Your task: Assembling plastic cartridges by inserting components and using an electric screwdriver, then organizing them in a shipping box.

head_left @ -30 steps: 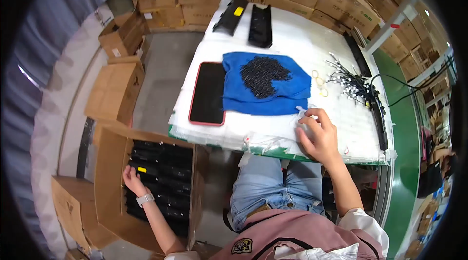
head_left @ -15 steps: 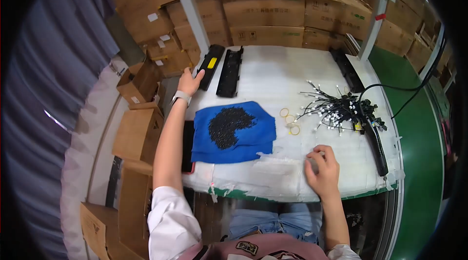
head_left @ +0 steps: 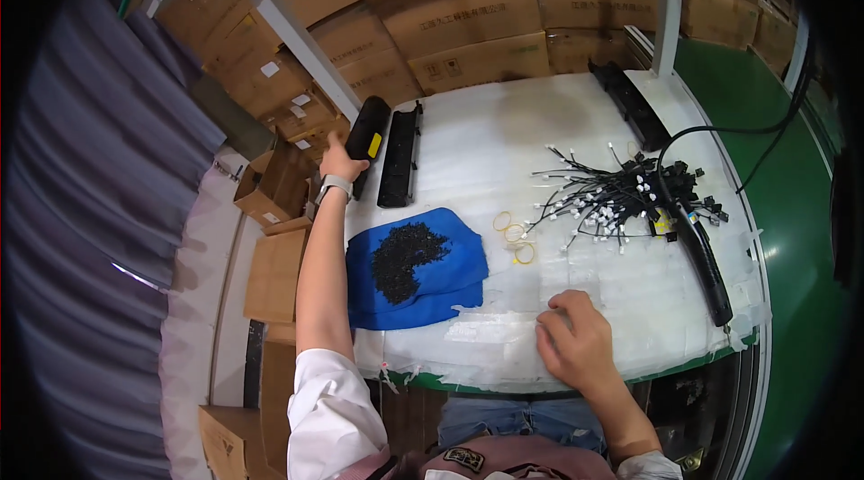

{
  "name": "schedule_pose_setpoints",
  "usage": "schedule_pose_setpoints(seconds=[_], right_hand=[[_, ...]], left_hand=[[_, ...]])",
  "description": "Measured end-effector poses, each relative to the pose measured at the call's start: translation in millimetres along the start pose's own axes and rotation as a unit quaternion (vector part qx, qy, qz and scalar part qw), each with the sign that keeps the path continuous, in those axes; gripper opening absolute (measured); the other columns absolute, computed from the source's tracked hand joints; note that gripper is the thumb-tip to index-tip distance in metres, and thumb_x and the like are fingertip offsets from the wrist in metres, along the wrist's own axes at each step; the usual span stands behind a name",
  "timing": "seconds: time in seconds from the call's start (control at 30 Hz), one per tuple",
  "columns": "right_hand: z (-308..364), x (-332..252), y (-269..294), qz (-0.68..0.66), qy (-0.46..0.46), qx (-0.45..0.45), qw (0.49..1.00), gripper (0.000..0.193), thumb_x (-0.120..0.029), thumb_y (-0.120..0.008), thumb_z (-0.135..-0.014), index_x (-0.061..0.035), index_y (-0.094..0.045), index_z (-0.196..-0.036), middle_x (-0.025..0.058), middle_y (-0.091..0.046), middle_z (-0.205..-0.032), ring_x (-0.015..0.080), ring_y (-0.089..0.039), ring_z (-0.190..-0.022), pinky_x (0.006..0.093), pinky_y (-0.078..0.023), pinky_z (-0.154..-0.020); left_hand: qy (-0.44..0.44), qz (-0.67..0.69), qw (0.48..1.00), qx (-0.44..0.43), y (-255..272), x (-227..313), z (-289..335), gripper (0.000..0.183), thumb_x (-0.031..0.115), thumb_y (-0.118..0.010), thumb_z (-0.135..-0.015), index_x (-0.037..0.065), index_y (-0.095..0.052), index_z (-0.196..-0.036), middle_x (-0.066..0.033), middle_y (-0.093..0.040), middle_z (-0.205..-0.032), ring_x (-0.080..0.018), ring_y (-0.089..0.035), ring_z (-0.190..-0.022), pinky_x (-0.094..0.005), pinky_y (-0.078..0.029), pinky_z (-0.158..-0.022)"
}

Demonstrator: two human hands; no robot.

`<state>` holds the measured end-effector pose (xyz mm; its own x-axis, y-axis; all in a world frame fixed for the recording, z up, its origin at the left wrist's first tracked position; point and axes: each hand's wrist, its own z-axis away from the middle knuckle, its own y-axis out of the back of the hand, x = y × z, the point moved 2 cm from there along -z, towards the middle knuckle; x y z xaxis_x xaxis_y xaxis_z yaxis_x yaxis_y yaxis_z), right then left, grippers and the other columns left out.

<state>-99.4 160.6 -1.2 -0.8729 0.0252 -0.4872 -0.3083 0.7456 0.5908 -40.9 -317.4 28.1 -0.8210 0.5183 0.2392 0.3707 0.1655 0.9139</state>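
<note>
At the far left of the table, my left hand [head_left: 340, 159] is closed on the near end of a long black plastic housing [head_left: 365, 127] with a yellow label. That housing is tilted, and its lower part is partly hidden by my fingers. Just right of it lies a long open black plastic shell [head_left: 399, 156]. My right hand [head_left: 578, 338] rests near the table's front edge, loosely curled, thumb apart from the fingers, with nothing visible in it. Between the hands a blue cloth [head_left: 454, 278] carries a heap of small black parts [head_left: 405, 255].
Several yellowish rubber bands [head_left: 522, 252] lie right of the cloth. Beyond them spreads a bundle of black cables with white connectors [head_left: 621, 197], beside a black corded handheld tool [head_left: 702, 269]. Another black shell [head_left: 628, 104] lies far right. Cardboard boxes [head_left: 477, 21] are stacked behind the table.
The labelled housing has tipped and turned in my left hand. My right hand has shifted slightly left. The whole view has swung, tilting the table.
</note>
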Motion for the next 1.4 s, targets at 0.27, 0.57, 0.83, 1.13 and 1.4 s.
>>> schedule_pose_setpoints(seconds=[0.27,0.57,0.83,1.13,1.4], right_hand=[[8,2,4,-0.015,-0.006,-0.011,1.0,0.018,-0.005,-0.065,-0.065,-0.0024,-0.058,-0.082,0.0112,-0.053,-0.089,0.0272,-0.056,-0.081,0.0341,-0.047,-0.059],[10,1,3,-0.007,-0.005,0.012,1.0,0.019,-0.001,-0.067,-0.061,-0.0043,-0.058,-0.078,0.0098,-0.054,-0.086,0.0252,-0.056,-0.076,0.0329,-0.047,-0.058],[16,5,3,-0.001,0.004,0.021,1.0,0.015,-0.004,-0.065,-0.066,-0.0048,-0.056,-0.078,0.0073,-0.052,-0.086,0.0225,-0.054,-0.08,0.0315,-0.046,-0.058],[18,6,4,-0.012,0.002,0.056,0.998,0.012,-0.004,-0.064,-0.068,-0.0053,-0.057,-0.077,0.0057,-0.052,-0.083,0.0211,-0.054,-0.079,0.0309,-0.046,-0.058],[28,8,44,-0.013,0.035,0.18,0.983,0.019,0.002,-0.066,-0.062,-0.0041,-0.058,-0.078,0.0079,-0.055,-0.079,0.025,-0.058,-0.072,0.0333,-0.048,-0.059]], left_hand=[[-0.137,-0.135,0.966,-0.172,-22,78,20,0.059,0.055,-0.051,-0.084,0.0,-0.069,-0.094,-0.0253,-0.062,-0.105,-0.0404,-0.059,-0.097,-0.0446,-0.047,-0.086],[-0.068,-0.183,0.968,-0.154,-37,87,24,0.046,0.038,-0.064,-0.068,0.004,-0.067,-0.098,-0.022,-0.059,-0.113,-0.041,-0.05,-0.112,-0.0452,-0.046,-0.09],[-0.048,-0.086,0.995,-0.016,-13,98,50,0.026,0.026,-0.063,-0.069,0.004,-0.07,-0.081,-0.0205,-0.066,-0.092,-0.0375,-0.063,-0.085,-0.043,-0.052,-0.075],[-0.065,-0.018,0.996,0.065,-12,86,59,0.02,0.017,-0.065,-0.073,-0.003,-0.067,-0.079,-0.0222,-0.065,-0.084,-0.0388,-0.062,-0.086,-0.0447,-0.051,-0.072],[-0.431,0.249,0.866,0.042,72,137,202,0.012,0.001,-0.063,-0.074,-0.003,-0.052,-0.074,-0.02,-0.061,-0.098,-0.0359,-0.056,-0.083,-0.0396,-0.046,-0.072]])
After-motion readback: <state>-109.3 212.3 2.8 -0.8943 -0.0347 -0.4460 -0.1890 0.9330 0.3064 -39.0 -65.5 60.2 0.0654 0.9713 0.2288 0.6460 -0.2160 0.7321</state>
